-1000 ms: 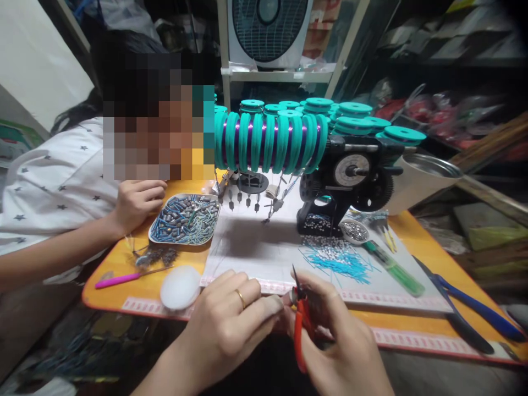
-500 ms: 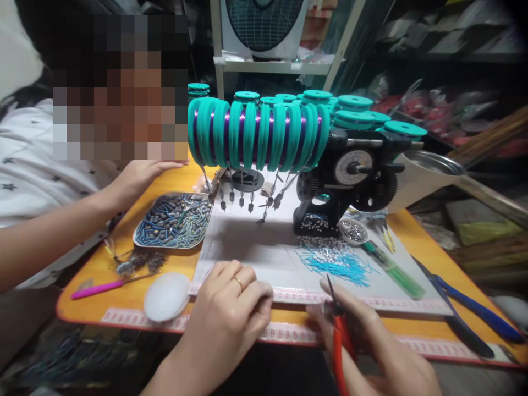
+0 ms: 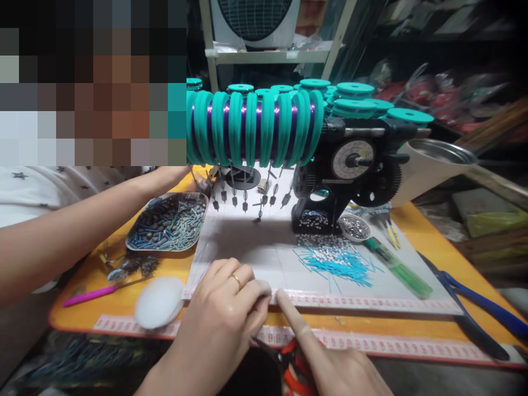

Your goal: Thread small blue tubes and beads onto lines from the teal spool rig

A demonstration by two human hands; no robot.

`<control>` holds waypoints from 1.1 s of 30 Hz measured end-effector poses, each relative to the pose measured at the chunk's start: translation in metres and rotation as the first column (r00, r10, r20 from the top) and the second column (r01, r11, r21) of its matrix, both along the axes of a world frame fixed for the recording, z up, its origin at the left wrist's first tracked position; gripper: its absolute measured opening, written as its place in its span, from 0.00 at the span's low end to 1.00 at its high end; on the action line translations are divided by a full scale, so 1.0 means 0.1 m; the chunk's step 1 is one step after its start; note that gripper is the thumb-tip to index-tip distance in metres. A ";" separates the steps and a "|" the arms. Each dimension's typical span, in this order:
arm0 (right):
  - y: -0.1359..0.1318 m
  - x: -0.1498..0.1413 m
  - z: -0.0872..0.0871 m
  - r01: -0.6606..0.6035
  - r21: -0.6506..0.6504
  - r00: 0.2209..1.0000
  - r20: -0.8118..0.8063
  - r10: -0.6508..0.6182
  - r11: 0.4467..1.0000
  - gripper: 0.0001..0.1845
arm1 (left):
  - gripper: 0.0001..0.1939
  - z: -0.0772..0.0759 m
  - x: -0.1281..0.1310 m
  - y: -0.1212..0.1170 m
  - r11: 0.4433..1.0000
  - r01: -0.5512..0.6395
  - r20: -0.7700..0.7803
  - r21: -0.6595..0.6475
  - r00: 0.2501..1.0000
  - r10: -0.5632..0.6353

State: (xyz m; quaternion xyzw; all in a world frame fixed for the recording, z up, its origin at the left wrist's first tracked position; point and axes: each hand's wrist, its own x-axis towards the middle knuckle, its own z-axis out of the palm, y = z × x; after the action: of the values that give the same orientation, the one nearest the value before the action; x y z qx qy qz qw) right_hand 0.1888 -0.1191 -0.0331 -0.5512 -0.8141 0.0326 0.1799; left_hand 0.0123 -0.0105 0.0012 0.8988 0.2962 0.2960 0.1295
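Observation:
My left hand (image 3: 225,316), with a gold ring, is closed at the front edge of the white board (image 3: 247,242). Its thumb and forefinger press together; whatever sits between them is too small to make out. Just right of it, my right hand (image 3: 330,352) holds red-handled pliers (image 3: 291,366) low in the palm, their dark tips toward my left hand. The right forefinger stretches out, its tip close to the left fingertips. Above the board hangs a row of teal spools (image 3: 256,129) wound with purple wire, small dark weights (image 3: 245,206) dangling below.
A black geared stand (image 3: 355,165) carries the spools. Blue pins (image 3: 342,267), a dish of metal bits (image 3: 355,228), a green case (image 3: 400,269) and blue-handled pliers (image 3: 474,302) lie right. Left are a parts tray (image 3: 167,223), white dome (image 3: 159,302), pink-handled tool (image 3: 91,296) and another person's arm (image 3: 82,225).
My right hand has moved left and down beside my left hand, its forefinger now extended and the pliers lowered, tips turned left. The other person's arm has shifted forward toward the spools.

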 end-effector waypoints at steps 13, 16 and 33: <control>0.05 -0.04 0.10 0.002 0.146 0.958 0.284 -0.044 0.989 0.39 | 0.07 0.06 -0.25 0.09 0.996 -0.004 -0.016 0.094 1.000 0.005; 0.07 -0.07 0.11 -0.014 0.208 0.940 0.336 -0.058 0.978 0.36 | 0.07 0.07 -0.29 0.07 0.997 -0.008 -0.022 0.077 1.000 0.009; 0.11 -0.11 0.21 -0.017 0.162 0.923 0.381 -0.047 0.987 0.30 | 0.09 0.15 -0.21 0.15 0.988 0.010 -0.108 0.155 0.994 0.007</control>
State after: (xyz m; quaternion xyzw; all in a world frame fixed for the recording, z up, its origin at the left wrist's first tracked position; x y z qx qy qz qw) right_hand 0.1778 -0.1084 -0.0116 -0.5367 -0.8292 -0.1436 0.0615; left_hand -0.0091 0.0041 0.0161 0.9211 0.2782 0.2688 0.0430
